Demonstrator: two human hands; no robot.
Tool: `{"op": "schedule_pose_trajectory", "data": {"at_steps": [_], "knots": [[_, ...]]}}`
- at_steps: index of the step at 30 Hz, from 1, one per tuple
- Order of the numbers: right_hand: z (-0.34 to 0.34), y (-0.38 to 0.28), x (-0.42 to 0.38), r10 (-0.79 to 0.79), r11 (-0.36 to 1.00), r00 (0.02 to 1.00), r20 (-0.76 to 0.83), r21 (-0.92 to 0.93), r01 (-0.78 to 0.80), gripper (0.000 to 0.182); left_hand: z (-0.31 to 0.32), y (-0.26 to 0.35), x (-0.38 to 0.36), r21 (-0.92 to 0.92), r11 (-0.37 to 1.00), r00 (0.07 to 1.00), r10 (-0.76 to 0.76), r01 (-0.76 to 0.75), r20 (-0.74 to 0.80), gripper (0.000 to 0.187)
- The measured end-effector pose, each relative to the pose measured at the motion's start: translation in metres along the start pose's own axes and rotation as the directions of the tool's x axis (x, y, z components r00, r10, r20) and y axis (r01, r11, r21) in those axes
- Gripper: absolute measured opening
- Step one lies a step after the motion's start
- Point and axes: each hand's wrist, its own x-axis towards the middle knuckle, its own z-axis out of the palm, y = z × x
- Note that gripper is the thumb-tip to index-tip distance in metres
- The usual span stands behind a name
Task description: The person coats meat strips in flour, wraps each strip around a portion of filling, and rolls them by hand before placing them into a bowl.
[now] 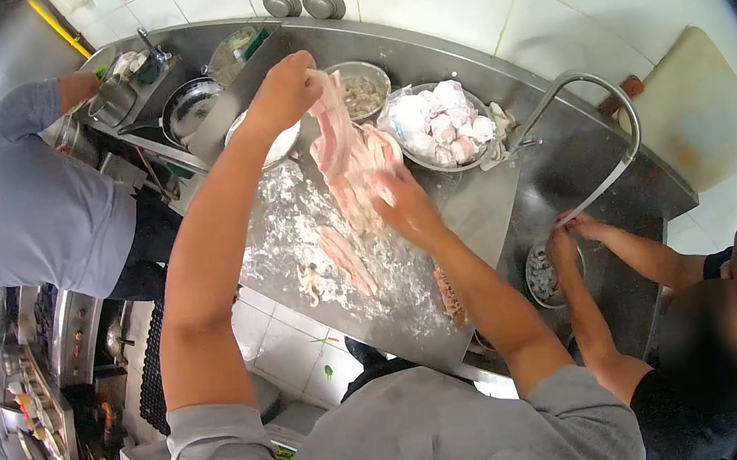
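Raised over the metal counter [469, 217], my left hand [290, 91] pinches the upper end of a pale pink, floured strip of meat [333, 132]. More folded strips [356, 166] hang or lie just below it. My right hand [404, 205] is at the lower right of these strips, touching them, its fingers somewhat blurred and spread. A separate pink strip [346, 259] lies on the floury surface nearer to me, beside a small pale scrap [311, 282]. A bowl of white powder [281, 146] is partly hidden behind my left forearm.
Behind the meat are a bowl of greyish pieces [361, 91] and a large bowl of floured lumps [448, 126]. At right, a co-worker's hands [565, 237] are over a bowl [540, 277] in the sink, under a curved tap [628, 117]. Another person [39, 199] stands left near a pan [190, 109].
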Motion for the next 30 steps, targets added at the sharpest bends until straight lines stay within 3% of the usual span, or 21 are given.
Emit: {"op": "schedule_pose_trajectory", "data": {"at_steps": [2,4,5,7,8,10,11,14,17,18,20,21,22,23,24,26,28,30], "knots": [[0.009,-0.006,0.038,-0.063,0.995,0.979,-0.192,-0.090,0.046,0.048,-0.007,0.011,0.004,-0.087,0.994,0.994,-0.055,0.063,0.093,0.016],[0.012,-0.007,0.078,-0.023,0.999,0.930,-0.367,0.027,0.035,0.055,-0.004,0.018,0.003,-0.114,0.991,0.994,-0.061,0.071,0.090,0.016],[0.017,-0.003,0.093,0.042,0.997,0.936,-0.349,0.082,-0.014,0.055,-0.004,0.022,0.003,-0.126,0.989,0.994,-0.062,0.073,0.090,0.017],[0.033,0.016,0.111,0.165,0.976,0.940,-0.299,0.187,-0.112,0.055,-0.008,0.036,0.003,-0.145,0.982,0.990,-0.105,0.118,0.095,0.017],[0.037,0.026,0.112,0.236,0.917,0.954,-0.186,0.368,-0.155,0.060,-0.011,0.040,0.005,-0.156,0.978,0.987,-0.128,0.141,0.094,0.018],[0.040,0.041,0.109,0.301,0.696,0.950,0.083,0.662,-0.278,0.069,-0.016,0.040,0.007,-0.115,0.990,0.996,-0.082,0.086,0.042,0.020],[0.047,0.045,0.107,0.290,0.660,0.956,0.042,0.715,-0.231,0.072,-0.019,0.040,0.008,-0.093,0.994,0.998,-0.062,0.063,0.013,0.022],[0.044,0.031,0.095,0.339,0.379,0.895,0.291,0.828,-0.413,0.063,-0.027,0.041,0.007,-0.104,0.993,0.999,-0.051,0.050,-0.011,0.024],[0.048,0.033,0.088,0.304,0.481,0.929,0.209,0.808,-0.340,0.059,-0.034,0.047,0.008,-0.088,0.983,0.985,-0.167,0.163,-0.049,0.016],[0.053,0.043,0.085,0.343,0.623,0.917,0.205,0.681,-0.385,0.059,-0.039,0.038,0.011,0.056,0.998,0.993,-0.010,0.017,-0.120,0.017],[0.063,0.073,0.080,0.409,0.826,0.897,0.167,0.350,-0.442,0.060,-0.057,0.012,0.023,0.361,0.900,0.926,0.326,-0.244,-0.188,0.018],[0.056,0.071,0.071,0.317,0.933,0.945,0.080,0.153,-0.326,0.062,-0.067,0.018,0.026,0.135,0.989,0.981,0.091,-0.068,-0.173,0.019],[0.056,0.068,0.063,0.235,0.970,0.972,-0.020,0.071,-0.233,0.062,-0.084,0.030,0.032,-0.089,0.987,0.984,-0.141,0.132,-0.105,0.020],[0.056,0.065,0.053,0.141,0.989,0.984,-0.111,-0.020,-0.144,0.062,-0.094,0.036,0.033,-0.291,0.896,0.937,-0.348,0.336,0.012,0.022],[0.056,0.062,0.051,0.034,0.991,0.981,-0.193,-0.118,-0.057,0.063,-0.095,0.035,0.031,-0.348,0.861,0.928,-0.356,0.371,0.109,0.023],[0.035,0.033,0.059,0.080,0.997,0.984,-0.160,-0.010,-0.083,0.058,-0.095,0.034,0.025,-0.440,0.777,0.889,-0.343,0.450,0.303,0.026],[0.011,0.003,0.073,0.051,0.988,0.976,-0.213,0.151,-0.019,0.052,-0.091,0.038,0.012,-0.359,0.812,0.865,-0.318,0.459,0.388,0.021],[0.005,-0.009,0.080,0.115,0.805,0.992,-0.048,0.590,-0.065,0.042,-0.086,0.046,0.001,-0.313,0.810,0.825,-0.327,0.496,0.462,0.021]]}}
